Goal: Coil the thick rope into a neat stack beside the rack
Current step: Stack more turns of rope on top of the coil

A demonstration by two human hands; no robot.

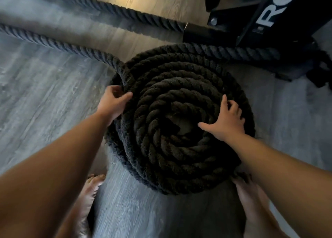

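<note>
Coiling step: the thick black twisted rope (179, 130) lies stacked just beside the black steel rack (260, 22), the left hand (113, 103) clasping its loose outer turn, the right hand (224, 122) pressing spread-fingered on top; feed each turn snug and level.

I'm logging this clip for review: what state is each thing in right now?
rope: mostly coiled in stacked rings on the floor, the rest lying loose.
left hand: grips the coil's outer turn.
right hand: presses on the top rings.
rack: standing just beyond the coil.
</note>
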